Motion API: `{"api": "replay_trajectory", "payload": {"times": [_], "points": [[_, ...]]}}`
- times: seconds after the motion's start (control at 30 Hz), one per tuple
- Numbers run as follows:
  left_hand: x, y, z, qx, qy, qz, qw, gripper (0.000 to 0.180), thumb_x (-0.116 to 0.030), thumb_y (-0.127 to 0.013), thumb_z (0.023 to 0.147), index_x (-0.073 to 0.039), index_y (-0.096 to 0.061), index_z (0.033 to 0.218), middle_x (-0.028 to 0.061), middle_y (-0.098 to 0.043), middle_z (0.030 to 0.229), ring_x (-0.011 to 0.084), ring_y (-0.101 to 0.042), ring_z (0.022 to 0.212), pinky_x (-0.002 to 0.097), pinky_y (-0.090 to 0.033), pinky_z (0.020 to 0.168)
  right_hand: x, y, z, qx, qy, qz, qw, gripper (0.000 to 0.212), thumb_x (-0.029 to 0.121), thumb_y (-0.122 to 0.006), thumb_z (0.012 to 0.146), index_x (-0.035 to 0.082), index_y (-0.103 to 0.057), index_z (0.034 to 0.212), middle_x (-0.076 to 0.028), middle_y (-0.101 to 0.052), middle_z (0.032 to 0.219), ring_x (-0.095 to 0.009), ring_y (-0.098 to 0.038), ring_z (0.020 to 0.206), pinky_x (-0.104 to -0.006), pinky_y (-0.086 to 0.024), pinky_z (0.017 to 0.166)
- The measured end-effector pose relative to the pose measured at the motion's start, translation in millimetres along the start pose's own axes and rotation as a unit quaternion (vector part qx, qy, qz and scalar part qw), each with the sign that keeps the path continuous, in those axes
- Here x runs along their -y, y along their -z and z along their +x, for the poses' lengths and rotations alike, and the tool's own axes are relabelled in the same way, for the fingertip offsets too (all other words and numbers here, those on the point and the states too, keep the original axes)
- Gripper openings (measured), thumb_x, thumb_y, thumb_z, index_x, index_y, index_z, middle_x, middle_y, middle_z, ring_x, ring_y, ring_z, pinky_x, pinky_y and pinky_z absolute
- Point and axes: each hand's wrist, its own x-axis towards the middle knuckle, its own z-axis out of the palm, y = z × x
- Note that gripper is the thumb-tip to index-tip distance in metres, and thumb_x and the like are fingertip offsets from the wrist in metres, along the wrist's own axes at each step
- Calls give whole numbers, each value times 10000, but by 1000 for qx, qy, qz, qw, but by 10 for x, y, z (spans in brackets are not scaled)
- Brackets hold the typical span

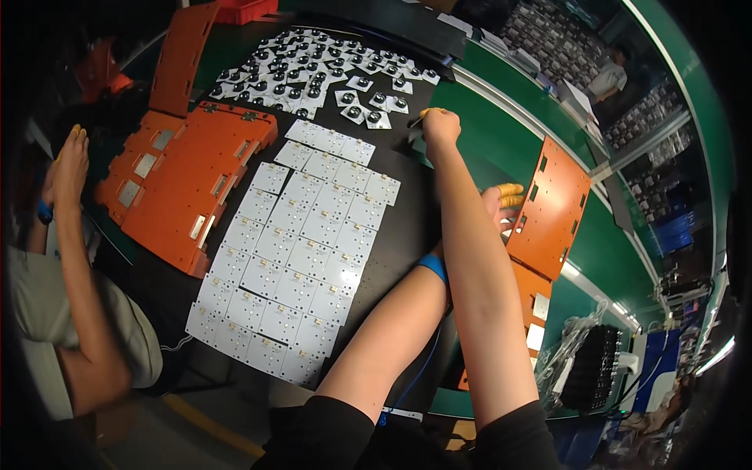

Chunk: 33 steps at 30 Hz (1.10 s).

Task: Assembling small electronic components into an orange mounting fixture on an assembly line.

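My forearms cross, the right one above the left. My right hand [441, 127] is closed at the far edge of the dark mat, beside a small dark thing I cannot make out. My left hand [504, 205], with yellow finger covers and a blue wrist strap [433, 267], reaches under the right forearm. Its fingers are apart beside the raised lid [552, 207] of an orange fixture [533, 301]; part of the palm is hidden. A small white patch shows below those fingers. White circuit boards [313, 227] lie in joined rows left of my arms.
Many small white boards with black round parts [313, 70] lie at the back. Another orange fixture [184, 176] stands open on the left, near a co-worker's hands [69, 168]. A black rack [591, 366] and clear plastic wrap [565, 352] sit at right.
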Motion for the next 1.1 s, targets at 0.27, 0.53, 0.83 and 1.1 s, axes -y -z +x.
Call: {"api": "replay_trajectory", "payload": {"times": [0.27,0.53,0.83,1.1], "points": [[-21,-68,6,10,-1,-10,1000,330,-219,-392,938,-10,-516,1161,133,-552,1117,266,-535,983,408,-465,822,-111,14,36,60,110,-58,990,162,136,-630,729,41,-735,810,-206,-691,858,-328,-677,863,-397,-530,798],[92,49,82,-15,-14,56,998,315,-202,-394,931,-18,-504,1162,146,-560,1089,264,-543,931,396,-477,772,52,383,-516,95,247,4,964,193,58,-563,721,22,-730,811,-236,-663,781,-353,-671,748,-391,-537,723],[115,-108,153,-27,12,182,983,344,-174,-349,932,-27,-559,1161,111,-612,1071,226,-590,967,342,-495,796,-105,2601,-1781,372,484,-163,775,164,-78,-591,597,42,-592,707,-68,-587,721,-253,-552,627,-353,-436,536],[-5,-81,15,-27,-13,173,985,346,-175,-337,947,4,-539,1164,120,-586,1060,228,-580,937,360,-509,746,-5,3162,-2625,513,383,-429,637,161,32,-539,793,-47,-582,926,-159,-547,1028,-281,-632,849,-365,-551,673]]}}
